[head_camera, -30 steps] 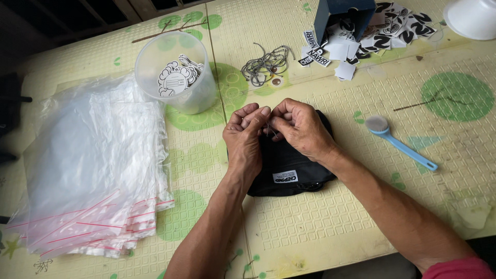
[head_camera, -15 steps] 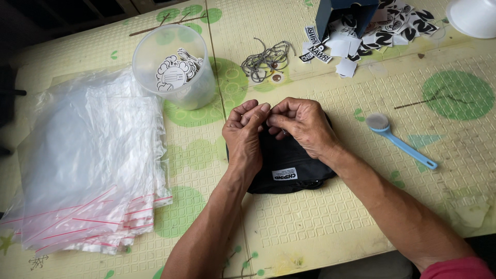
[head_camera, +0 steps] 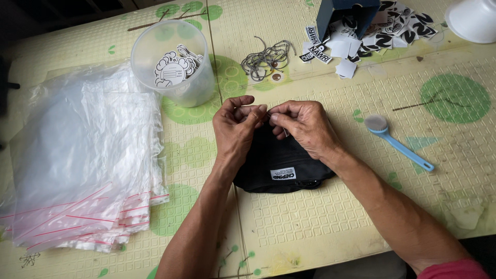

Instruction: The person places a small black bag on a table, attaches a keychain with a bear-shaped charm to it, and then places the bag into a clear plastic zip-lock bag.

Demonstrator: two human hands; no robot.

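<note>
black pouch [head_camera: 281,165] with white label, blue brush [head_camera: 398,144], see-through bags [head_camera: 82,160] with red stripes, yellow table cover [head_camera: 310,222] with green dots

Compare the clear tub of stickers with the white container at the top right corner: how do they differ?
The clear tub is see-through and shows in full, left of the hands; the white container is opaque and cut off by the picture's edge. The clear tub holds black-and-white stickers; what the white container holds cannot be seen. Both are round and stand on the patterned table.

Black pouch [head_camera: 281,165]: matt cloth. Bags [head_camera: 82,165]: glossy clear plastic. Tub [head_camera: 173,64]: translucent plastic. Table cover [head_camera: 320,217]: embossed, textured.
</note>
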